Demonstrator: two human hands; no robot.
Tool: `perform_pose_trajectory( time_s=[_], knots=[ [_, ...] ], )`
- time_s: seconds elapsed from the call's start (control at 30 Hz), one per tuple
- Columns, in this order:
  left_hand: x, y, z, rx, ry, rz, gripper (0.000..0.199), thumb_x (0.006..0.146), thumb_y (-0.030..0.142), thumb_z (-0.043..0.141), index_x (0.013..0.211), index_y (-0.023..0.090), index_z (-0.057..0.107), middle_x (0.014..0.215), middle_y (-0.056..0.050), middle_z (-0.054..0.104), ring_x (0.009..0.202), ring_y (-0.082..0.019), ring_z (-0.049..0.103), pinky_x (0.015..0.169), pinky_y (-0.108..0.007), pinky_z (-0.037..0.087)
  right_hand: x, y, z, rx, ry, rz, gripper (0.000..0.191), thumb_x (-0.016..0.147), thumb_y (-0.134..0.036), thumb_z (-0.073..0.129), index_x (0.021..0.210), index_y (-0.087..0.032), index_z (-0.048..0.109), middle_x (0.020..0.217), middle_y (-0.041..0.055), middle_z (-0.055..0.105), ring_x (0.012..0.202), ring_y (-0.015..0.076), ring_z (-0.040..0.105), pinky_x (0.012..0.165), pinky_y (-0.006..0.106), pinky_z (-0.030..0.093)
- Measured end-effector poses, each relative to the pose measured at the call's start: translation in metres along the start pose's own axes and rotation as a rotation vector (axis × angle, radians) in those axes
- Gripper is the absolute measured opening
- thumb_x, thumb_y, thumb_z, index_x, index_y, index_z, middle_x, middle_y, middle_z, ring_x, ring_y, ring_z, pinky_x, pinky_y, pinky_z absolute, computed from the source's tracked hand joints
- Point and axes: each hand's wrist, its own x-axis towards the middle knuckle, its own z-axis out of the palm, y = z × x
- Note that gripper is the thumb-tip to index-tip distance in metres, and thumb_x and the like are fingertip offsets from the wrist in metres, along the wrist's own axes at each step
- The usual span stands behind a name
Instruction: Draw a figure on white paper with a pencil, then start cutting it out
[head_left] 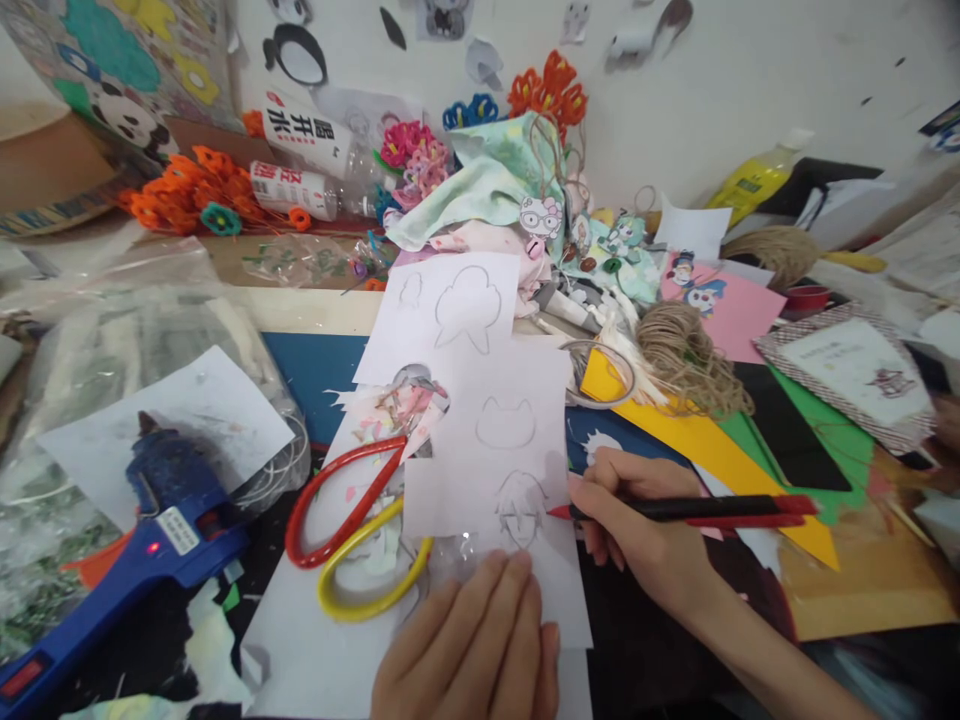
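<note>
A white sheet of paper (457, 500) bears pencil drawings: a face with hair (520, 512) and, above it, a cat-ear outline (506, 424). My left hand (472, 640) lies flat on the lower part of this sheet, its fingers stretched out side by side. In my right hand (649, 530) is a black and red pen (720, 508), its red tip beside the drawn face; a second red shaft seems to run alongside it. To the left, scissors with red and yellow handles (360, 530) rest on paper, their blades partly covered by the sheet and scraps.
A blue hot glue gun (176, 510) with a lit red light lies at the left on white paper. Behind are a drawn sheet (450, 310), fabric pouches (502, 180), twine (686, 350) and pipe-cleaner flowers (195, 195). A black phone (799, 430) and yellow paper strip (720, 460) are at right.
</note>
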Motion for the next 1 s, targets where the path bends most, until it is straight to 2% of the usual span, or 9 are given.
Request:
perform_pose_trajectory(
  time_s=[0.2, 0.33, 0.63, 0.77, 1.0],
  knots=[
    [-0.001, 0.001, 0.000, -0.003, 0.007, -0.009, 0.017, 0.091, 0.011, 0.061, 0.098, 0.014, 0.076, 0.099, 0.000, 0.080, 0.086, -0.013, 0.077, 0.079, -0.017, 0.059, -0.003, -0.009, 0.001, 0.000, 0.011, 0.092, 0.044, 0.088, -0.038, 0.067, 0.053, -0.021, 0.048, 0.043, -0.0028, 0.056, 0.034, 0.0069, 0.046, 0.035, 0.020, 0.029],
    [-0.001, 0.000, 0.000, -0.001, -0.005, -0.006, 0.017, 0.091, 0.012, 0.061, 0.099, 0.014, 0.077, 0.100, 0.000, 0.080, 0.087, -0.012, 0.077, 0.080, -0.017, 0.059, -0.003, -0.012, 0.002, -0.030, 0.019, 0.103, 0.044, 0.088, -0.040, 0.068, 0.052, -0.021, 0.049, 0.043, -0.0029, 0.055, 0.035, 0.0071, 0.045, 0.036, 0.021, 0.029],
    [-0.002, -0.001, 0.000, -0.001, -0.012, 0.011, 0.018, 0.089, 0.010, 0.063, 0.100, 0.013, 0.077, 0.100, -0.001, 0.080, 0.089, -0.013, 0.076, 0.078, -0.018, 0.059, -0.002, -0.009, 0.001, -0.102, 0.020, 0.041, 0.042, 0.088, -0.034, 0.065, 0.051, -0.021, 0.049, 0.041, -0.0033, 0.054, 0.035, 0.0073, 0.046, 0.035, 0.020, 0.030],
    [-0.003, 0.000, 0.000, -0.006, -0.014, 0.010, 0.018, 0.088, 0.011, 0.063, 0.099, 0.013, 0.077, 0.100, -0.001, 0.080, 0.089, -0.013, 0.076, 0.080, -0.018, 0.059, -0.001, -0.003, -0.002, -0.056, -0.014, -0.029, 0.042, 0.087, -0.028, 0.064, 0.050, -0.022, 0.046, 0.038, -0.0039, 0.053, 0.030, 0.0065, 0.042, 0.033, 0.020, 0.028],
    [-0.003, -0.002, -0.001, -0.005, -0.018, 0.032, 0.018, 0.087, 0.010, 0.065, 0.100, 0.014, 0.076, 0.101, -0.002, 0.080, 0.088, -0.014, 0.077, 0.080, -0.019, 0.061, -0.003, -0.002, -0.003, -0.055, -0.001, -0.042, 0.042, 0.091, -0.027, 0.064, 0.053, -0.021, 0.048, 0.041, -0.0038, 0.057, 0.031, 0.0066, 0.045, 0.033, 0.019, 0.029]
  ],
)
